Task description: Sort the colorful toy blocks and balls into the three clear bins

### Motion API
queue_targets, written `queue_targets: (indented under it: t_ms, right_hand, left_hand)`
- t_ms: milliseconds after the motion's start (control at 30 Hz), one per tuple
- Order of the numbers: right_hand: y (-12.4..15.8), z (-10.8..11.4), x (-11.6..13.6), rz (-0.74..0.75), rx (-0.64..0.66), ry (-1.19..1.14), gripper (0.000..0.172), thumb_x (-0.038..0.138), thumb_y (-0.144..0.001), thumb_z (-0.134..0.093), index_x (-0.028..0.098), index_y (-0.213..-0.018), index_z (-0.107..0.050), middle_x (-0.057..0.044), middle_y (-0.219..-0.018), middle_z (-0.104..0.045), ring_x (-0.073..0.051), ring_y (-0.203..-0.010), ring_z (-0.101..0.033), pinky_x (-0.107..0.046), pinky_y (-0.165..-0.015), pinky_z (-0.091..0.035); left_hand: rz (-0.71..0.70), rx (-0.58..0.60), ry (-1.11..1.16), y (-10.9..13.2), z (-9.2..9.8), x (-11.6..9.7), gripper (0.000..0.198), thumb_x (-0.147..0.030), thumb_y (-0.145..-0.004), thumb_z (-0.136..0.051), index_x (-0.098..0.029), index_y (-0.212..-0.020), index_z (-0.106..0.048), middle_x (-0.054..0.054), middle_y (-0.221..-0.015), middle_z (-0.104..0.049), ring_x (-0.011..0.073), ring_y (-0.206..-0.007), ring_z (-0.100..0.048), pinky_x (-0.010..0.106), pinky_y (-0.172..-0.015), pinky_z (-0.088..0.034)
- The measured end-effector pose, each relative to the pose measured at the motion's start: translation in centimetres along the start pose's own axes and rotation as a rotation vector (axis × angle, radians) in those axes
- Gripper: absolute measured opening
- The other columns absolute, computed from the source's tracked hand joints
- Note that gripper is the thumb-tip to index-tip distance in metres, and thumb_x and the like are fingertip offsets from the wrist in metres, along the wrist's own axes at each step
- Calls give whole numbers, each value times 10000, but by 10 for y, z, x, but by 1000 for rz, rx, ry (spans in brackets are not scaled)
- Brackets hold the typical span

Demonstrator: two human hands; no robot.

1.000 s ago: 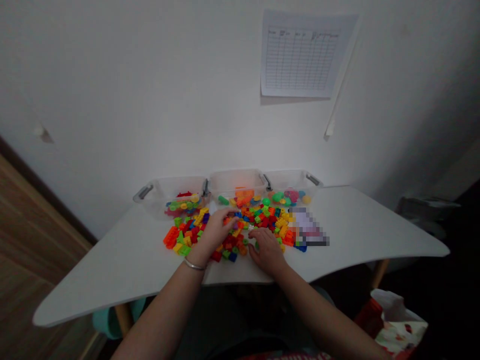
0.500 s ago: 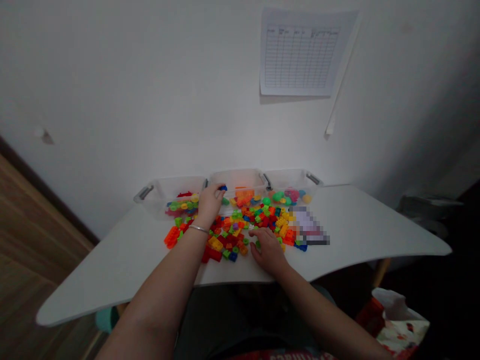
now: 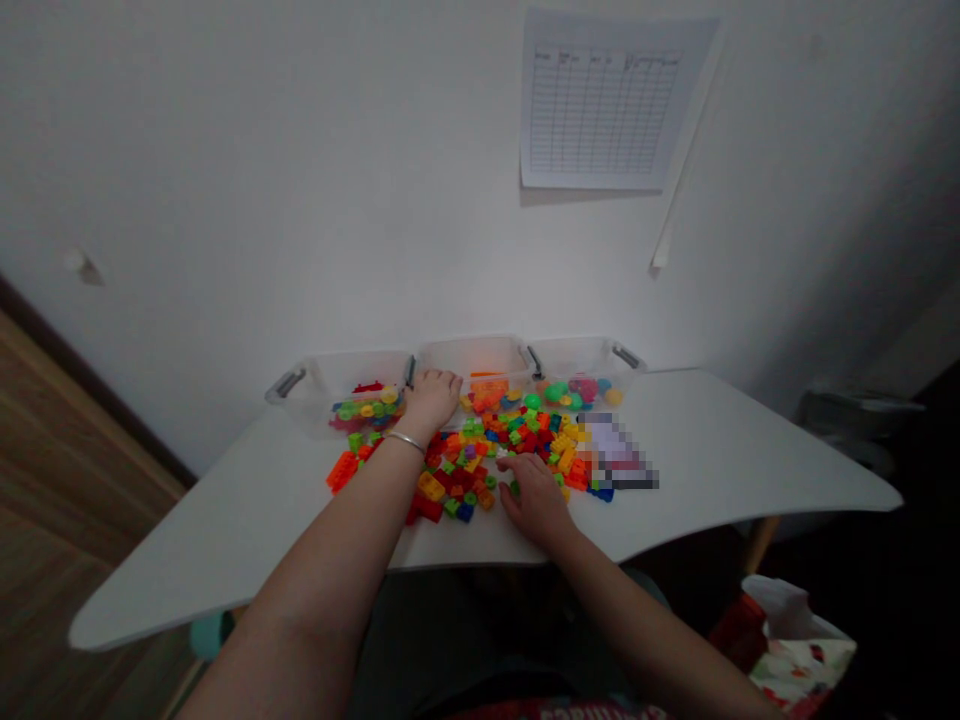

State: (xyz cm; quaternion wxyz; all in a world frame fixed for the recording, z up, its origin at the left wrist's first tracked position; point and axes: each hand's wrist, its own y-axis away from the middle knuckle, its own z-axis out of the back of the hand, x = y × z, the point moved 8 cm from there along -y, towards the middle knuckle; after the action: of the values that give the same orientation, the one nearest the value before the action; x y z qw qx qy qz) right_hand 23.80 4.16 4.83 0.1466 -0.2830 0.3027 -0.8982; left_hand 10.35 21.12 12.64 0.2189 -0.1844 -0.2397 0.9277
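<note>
My left hand (image 3: 435, 397), with a silver bangle at the wrist, reaches over the front wall of the middle clear plastic box (image 3: 476, 355). Its fingers look spread and point down into the box; the fingertips are hidden and no brick shows in them. My right hand (image 3: 534, 492) rests at the near right side of a heap of toy building bricks (image 3: 457, 475). Its thumb and forefinger are apart, with nothing visible held between them. Orange pieces (image 3: 489, 390) lie in the middle box, right of my left hand.
A left clear box (image 3: 319, 405) and a right clear box (image 3: 592, 355) flank the middle one, both holding colourful pieces. A blurred-out flat item (image 3: 619, 450) lies right of the bricks on the white table (image 3: 720, 450). A printed sheet (image 3: 607, 110) hangs on the wall.
My left hand has turned palm down and moved slightly right over the middle box. The blue brick at its fingertips is out of sight. My right hand has stayed almost still.
</note>
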Motion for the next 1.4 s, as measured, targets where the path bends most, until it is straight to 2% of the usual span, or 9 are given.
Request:
queue_targets:
  t_ms: [200, 300, 433, 500, 667, 833, 933, 1100, 1400]
  right_hand:
    - [0, 0, 2, 25, -8, 5, 291, 107, -790, -549, 191, -1063, -604, -77, -990, -670, -240, -995, -582, -392, -919, -492]
    - [0, -1, 2, 17, -5, -5, 303, 100, -786, -548, 201, -1066, -604, -76, -999, -671, -247, -996, -580, -406, -919, -489]
    - [0, -3, 0, -2, 19, -16, 311, 94, -787, -547, 198, -1074, -605, -84, -1027, -671, -255, -998, -579, -418, -923, -485]
    - [0, -3, -1, -2, 24, -21, 308, 95, -792, -544, 186, -1080, -602, -89, -1027, -669, -255, -998, -575, -419, -922, -486]
    - [0, -4, 0, 19, 21, -12, 283, 108, -800, -542, 170, -1071, -597, -101, -1015, -662, -260, -993, -568, -426, -917, -484]
    - [0, -3, 0, 25, 19, -4, 283, 105, -797, -540, 169, -1068, -593, -98, -1004, -656, -259, -986, -562, -415, -905, -485]
    - [0, -4, 0, 20, 20, -2, 271, 109, -800, -543, 161, -1060, -595, -99, -999, -655, -259, -977, -559, -417, -899, -485]
    - [0, -3, 0, 23, 20, -1, 273, 111, -799, -548, 161, -1064, -596, -100, -1000, -653, -263, -988, -555, -417, -906, -481]
    - [0, -3, 1, 33, 19, 19, 279, 107, -799, -550, 159, -1068, -602, -101, -980, -647, -256, -980, -559, -408, -901, -483]
  left_hand:
    - [14, 91, -14, 4, -3, 7, 412, -361, -957, -340, -250, -1259, -598, 102, -1350, -580, 312, -1293, -443, 589, -1056, -338]
    - [5, 127, -31, 6, -3, 5, 442, -336, -953, -344, -230, -1332, -545, 102, -1420, -525, 299, -1345, -398, 562, -1095, -308]
    - [15, 183, -133, 14, 3, 1, 485, -354, -929, -393, -258, -1400, -462, 84, -1494, -441, 341, -1377, -349, 647, -1069, -286]
    - [11, 144, -172, 20, 13, -5, 491, -360, -917, -425, -249, -1393, -467, 87, -1474, -463, 341, -1360, -365, 631, -1074, -289]
    - [-61, -16, -207, 41, 37, -32, 349, -302, -907, -447, -193, -1193, -615, 112, -1196, -629, 278, -1164, -516, 437, -1028, -383]
    - [-152, 248, -272, 73, 1, -54, 298, -303, -886, -500, -211, -1118, -662, 106, -1061, -664, 266, -1029, -582, 411, -922, -439]
    - [-154, 325, -293, 86, -16, -54, 269, -300, -887, -512, -221, -1080, -680, 108, -1052, -670, 262, -995, -601, 406, -876, -453]
    - [-164, 317, -294, 91, -24, -49, 248, -271, -909, -486, -207, -1011, -703, 109, -1034, -668, 254, -991, -593, 393, -872, -456]
    - [-230, 288, -233, 93, -32, -40, 275, -234, -919, -480, -170, -1092, -683, 120, -1061, -646, 250, -1024, -551, 368, -905, -460]
